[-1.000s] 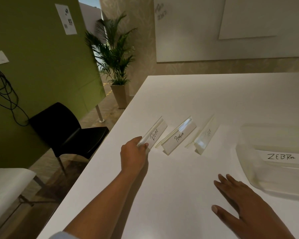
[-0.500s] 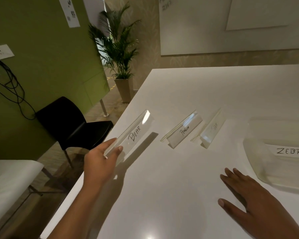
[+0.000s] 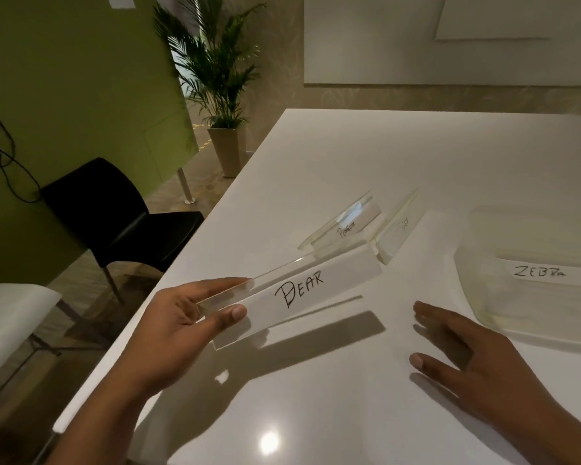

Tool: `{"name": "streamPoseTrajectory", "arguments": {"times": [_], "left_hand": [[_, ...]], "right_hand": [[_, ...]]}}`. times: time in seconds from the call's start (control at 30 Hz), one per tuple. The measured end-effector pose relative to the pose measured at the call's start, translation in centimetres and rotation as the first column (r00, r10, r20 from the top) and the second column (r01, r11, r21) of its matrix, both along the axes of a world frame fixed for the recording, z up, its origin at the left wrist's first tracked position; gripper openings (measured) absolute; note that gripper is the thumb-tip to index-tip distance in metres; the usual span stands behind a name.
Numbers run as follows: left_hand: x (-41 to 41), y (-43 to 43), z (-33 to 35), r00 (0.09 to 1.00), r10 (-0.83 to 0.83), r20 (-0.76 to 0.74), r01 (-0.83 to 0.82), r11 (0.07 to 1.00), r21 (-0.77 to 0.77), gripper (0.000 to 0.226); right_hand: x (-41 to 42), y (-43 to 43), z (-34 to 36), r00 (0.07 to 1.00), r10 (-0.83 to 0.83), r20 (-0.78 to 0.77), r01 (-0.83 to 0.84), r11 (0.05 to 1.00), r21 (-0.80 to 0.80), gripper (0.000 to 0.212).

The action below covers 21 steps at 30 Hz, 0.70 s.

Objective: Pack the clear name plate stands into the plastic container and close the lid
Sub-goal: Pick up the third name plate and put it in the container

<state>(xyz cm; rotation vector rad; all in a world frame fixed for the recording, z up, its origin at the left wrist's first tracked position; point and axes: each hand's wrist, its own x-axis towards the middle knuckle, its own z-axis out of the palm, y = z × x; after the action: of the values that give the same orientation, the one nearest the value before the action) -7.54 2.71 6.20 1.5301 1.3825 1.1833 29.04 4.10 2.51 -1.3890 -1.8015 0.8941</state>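
Head view: nearest, the right hand (image 3: 467, 360) is spread flat and empty, low over the table (image 3: 316, 414); whether it touches I cannot tell. By the table's left edge the left hand (image 3: 182, 327) pinches one end of the BEAR stand (image 3: 299, 290) between thumb and fingers, lifted clear of the surface. Farther in, the PENGUIN stand (image 3: 346, 226) and a third stand (image 3: 401, 231) lie side by side. Toward the right edge sits the plastic container (image 3: 483, 297), the ZEBRA stand (image 3: 539, 271) inside it.

Left hand (image 3: 178, 325) pinches "BEAR" stand (image 3: 302, 290) above table (image 3: 349, 156).
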Motion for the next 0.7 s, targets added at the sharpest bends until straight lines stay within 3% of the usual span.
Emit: {"name": "streamPoseTrajectory", "arguments": {"times": [0.07, 0.13, 0.2, 0.3, 0.4, 0.5, 0.7], "left_hand": [[0.6, 0.5, 0.5, 0.997, -0.073, -0.012, 0.073, 0.997, -0.014, 0.042], [1.6, 1.2, 0.9, 0.986, -0.166, -0.025, 0.165, 0.986, -0.022, 0.039], [2.7, 1.8, 1.3, 0.971, -0.236, -0.046, 0.236, 0.972, -0.017, 0.037], [4.3, 2.5, 1.8, 0.948, -0.309, -0.077, 0.310, 0.951, 0.002, 0.036], [5.9, 3.0, 2.2, 0.922, -0.382, -0.060, 0.383, 0.924, 0.000, 0.038], [7.3, 3.2, 2.6, 0.899, -0.430, -0.077, 0.432, 0.902, -0.001, 0.036], [9.5, 3.3, 3.0, 0.900, -0.414, -0.133, 0.424, 0.904, 0.051, 0.034]], "right_hand": [[0.0, 0.1, 0.2, 0.983, 0.063, -0.171, -0.075, 0.995, -0.063, 0.072], [0.0, 0.0, 0.6, 0.910, 0.063, -0.410, -0.121, 0.986, -0.116, 0.074], [0.1, -0.2, 1.1, 0.848, 0.057, -0.527, -0.141, 0.983, -0.121, 0.072], [0.2, -0.9, 2.1, 0.800, 0.032, -0.600, -0.128, 0.985, -0.117, 0.065], [0.6, -1.7, 3.0, 0.745, -0.039, -0.666, -0.090, 0.983, -0.158, 0.081], [1.3, -2.2, 3.1, 0.666, -0.095, -0.740, -0.051, 0.984, -0.172, 0.083], [2.3, -3.2, 3.2, 0.609, -0.152, -0.779, 0.047, 0.987, -0.156, 0.075]]}}
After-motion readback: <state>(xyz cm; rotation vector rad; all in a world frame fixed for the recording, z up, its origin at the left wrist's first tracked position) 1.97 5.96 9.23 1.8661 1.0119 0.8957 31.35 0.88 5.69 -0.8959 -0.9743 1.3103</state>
